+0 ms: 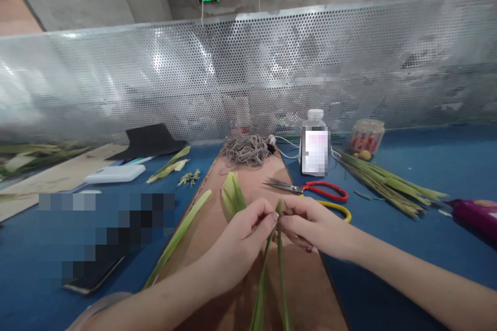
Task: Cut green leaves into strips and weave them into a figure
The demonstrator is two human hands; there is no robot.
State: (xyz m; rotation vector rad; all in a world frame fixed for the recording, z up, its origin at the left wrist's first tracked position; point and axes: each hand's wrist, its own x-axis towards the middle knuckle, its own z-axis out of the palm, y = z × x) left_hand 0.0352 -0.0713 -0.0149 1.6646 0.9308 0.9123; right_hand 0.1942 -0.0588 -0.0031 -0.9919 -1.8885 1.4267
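Two narrow green leaf strips (281, 274) hang down from between my hands, over a long brown board. My left hand (246, 232) is closed, thumb and forefinger pinching one strip near its upper end. Beside it, almost touching, my right hand (314, 225) pinches the other strip's top end. A wider, pale green leaf piece (232, 194) stands out behind my left hand; whether that hand touches it is hidden. Just beyond my right hand lie scissors (287, 186) with one red and one yellow handle, blades partly apart. A long leaf strip (182, 230) lies along the board's left edge.
The brown board (190, 295) carries a bundle of grey cord (248, 150). Right of it are a bottle (315, 119), a jar (367, 137), a leaf bundle (388, 181) and a purple packet (476, 217). A white case (116, 173) lies left. Perforated metal screen (256, 72) stands behind.
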